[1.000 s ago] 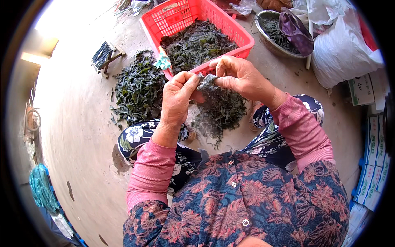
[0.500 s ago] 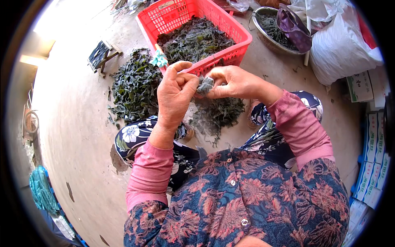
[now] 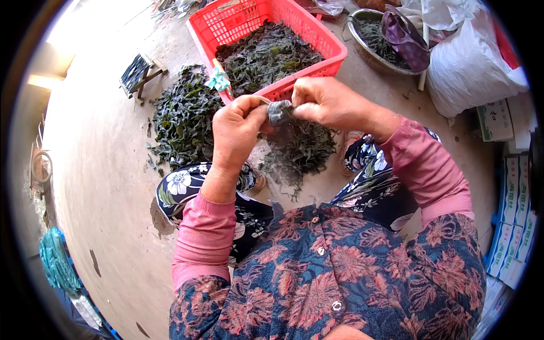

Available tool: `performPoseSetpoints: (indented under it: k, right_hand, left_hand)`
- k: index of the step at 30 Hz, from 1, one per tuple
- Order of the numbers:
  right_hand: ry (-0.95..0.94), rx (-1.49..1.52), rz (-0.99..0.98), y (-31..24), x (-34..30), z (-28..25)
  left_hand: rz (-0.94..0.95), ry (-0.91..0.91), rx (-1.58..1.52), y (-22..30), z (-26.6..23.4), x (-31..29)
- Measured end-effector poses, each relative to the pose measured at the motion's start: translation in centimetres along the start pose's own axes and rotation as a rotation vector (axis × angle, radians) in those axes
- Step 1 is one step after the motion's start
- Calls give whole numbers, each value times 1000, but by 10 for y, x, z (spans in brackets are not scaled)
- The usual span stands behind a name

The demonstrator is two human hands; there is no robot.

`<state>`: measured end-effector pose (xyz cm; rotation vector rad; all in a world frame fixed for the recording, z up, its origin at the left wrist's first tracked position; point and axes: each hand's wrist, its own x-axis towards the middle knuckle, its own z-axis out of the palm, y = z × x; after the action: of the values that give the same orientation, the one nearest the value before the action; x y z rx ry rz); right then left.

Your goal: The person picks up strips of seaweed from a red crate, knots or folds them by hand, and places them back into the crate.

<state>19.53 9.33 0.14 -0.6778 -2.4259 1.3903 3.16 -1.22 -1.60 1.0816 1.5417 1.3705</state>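
Observation:
Between my two hands is a folded or knotted grey-green piece of seaweed (image 3: 279,112), dusted with something pale. My left hand (image 3: 236,126) pinches its left side, thumb against a curled forefinger. On the other side, the closed fingers of my right hand (image 3: 334,102) grip its right end. Directly below the hands a small heap of dark seaweed (image 3: 309,148) lies on the floor between my feet. A larger seaweed pile (image 3: 182,122) spreads to the left. More seaweed (image 3: 266,56) fills the bottom of a red plastic crate (image 3: 303,25) just beyond my hands.
A stick with a light-blue ribbon bow (image 3: 218,79) leans at the crate's near left corner. A folding stool (image 3: 139,75) stands to the left. At the far right are a metal basin (image 3: 371,54) of seaweed, a white sack (image 3: 470,71) and stacked boxes (image 3: 513,215).
My right hand has moved slightly up, its fingers now curled tighter at the end of the seaweed. The left hand has dropped slightly and turned. The folded seaweed now shows more plainly between them.

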Motion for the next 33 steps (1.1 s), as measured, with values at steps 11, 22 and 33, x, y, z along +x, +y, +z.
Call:
performPoseSetpoints:
  k: [11,22,33]
  right_hand:
    - [51,328,121,-2,-6,-32]
    - [89,305,56,13,-11,-43]
    - [-54,390,127,16,2,-24]
  left_hand:
    - [-78,-8,-270,3,-10,6]
    - [-83,-13,-307,1,-6,1]
    - [94,-198,110,31,-12,17]
